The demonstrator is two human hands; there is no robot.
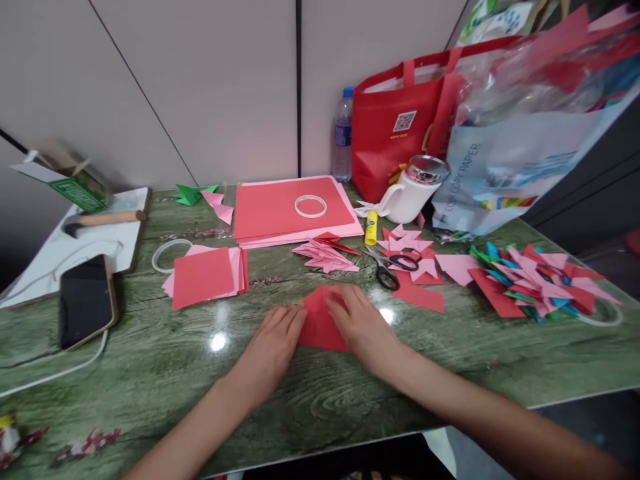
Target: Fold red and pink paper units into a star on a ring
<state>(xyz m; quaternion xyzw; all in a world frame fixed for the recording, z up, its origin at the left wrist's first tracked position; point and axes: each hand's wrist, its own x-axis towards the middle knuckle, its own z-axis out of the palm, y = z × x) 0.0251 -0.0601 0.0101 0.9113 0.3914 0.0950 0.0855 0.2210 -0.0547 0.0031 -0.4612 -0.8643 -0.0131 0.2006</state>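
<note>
A sheet of red paper (324, 328), its top corners folded in, lies on the table between my hands. My left hand (277, 337) grips its left edge, fingers close together and thumb hidden. On the right side, my right hand (363, 327) has its fingers curled over the paper's upper edge, pinching it. Just beyond the paper is a bunch of folded pink and red pieces (327, 253). Black-handled scissors (387, 270) lie beyond my right hand, by a yellow glue stick (371, 228). Left of my hands sits a stack of red and pink squares (203, 277).
Large red and pink sheets (280, 207) carry a tape roll (311, 207) at the back. A white mug (413, 193), bottle (343, 140) and red bag (395, 127) stand behind. Colourful folded pieces (540, 283) lie right; a phone (86, 301) and hammer (107, 219) lie left.
</note>
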